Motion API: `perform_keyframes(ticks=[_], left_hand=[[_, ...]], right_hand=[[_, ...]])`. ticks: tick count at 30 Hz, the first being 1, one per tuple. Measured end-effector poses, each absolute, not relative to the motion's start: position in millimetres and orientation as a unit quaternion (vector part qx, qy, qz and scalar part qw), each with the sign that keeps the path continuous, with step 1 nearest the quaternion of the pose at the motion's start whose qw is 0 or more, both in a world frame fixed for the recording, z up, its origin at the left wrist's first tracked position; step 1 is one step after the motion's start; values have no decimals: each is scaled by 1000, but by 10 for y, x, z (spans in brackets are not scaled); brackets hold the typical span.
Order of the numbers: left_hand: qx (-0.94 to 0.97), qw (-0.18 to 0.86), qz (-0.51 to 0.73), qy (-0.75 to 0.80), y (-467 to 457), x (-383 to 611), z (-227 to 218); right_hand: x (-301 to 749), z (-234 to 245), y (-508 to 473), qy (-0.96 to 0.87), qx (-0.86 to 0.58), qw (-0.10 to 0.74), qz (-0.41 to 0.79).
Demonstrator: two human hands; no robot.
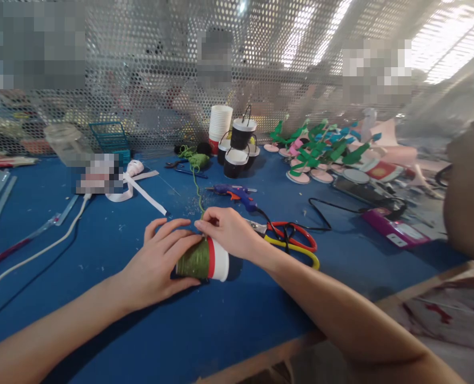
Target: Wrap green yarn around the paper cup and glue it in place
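Observation:
A paper cup (219,260) lies on its side on the blue table, with green yarn wound round its lower part and a red band near its white rim end. My left hand (162,258) is wrapped about the cup's base end, thumb below and fingers above. At the top of the cup, my right hand (224,226) pinches the green yarn (199,194) between thumb and fingertips. That strand runs back to a small green yarn ball (199,161). Beyond my right hand lie a blue glue gun (237,193) and scissors (295,242) with red and yellow handles.
Black-wrapped cups (235,163) with wire handles and a white cup stack (221,122) stand at the back. Several green pipe-cleaner plants (308,157) fill the back right. White ribbon (146,194), a power strip (98,175) and cables lie left. A person sits at the right.

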State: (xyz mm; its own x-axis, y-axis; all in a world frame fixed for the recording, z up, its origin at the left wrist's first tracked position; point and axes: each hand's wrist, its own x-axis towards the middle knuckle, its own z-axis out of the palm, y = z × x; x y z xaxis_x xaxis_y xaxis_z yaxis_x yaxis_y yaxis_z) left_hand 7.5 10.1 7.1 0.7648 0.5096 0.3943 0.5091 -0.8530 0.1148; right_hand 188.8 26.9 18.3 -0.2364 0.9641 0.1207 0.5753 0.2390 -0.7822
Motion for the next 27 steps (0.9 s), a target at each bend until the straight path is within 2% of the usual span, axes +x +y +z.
perform_keyframes(ticks=[7,27], left_hand=[[937,11,237,256,73,101,26],[932,-59,280,222,43,93,-55]], right_hand=[[1908,219,225,-715,-524,317,336],[1879,197,228,-714,-534,309,331]])
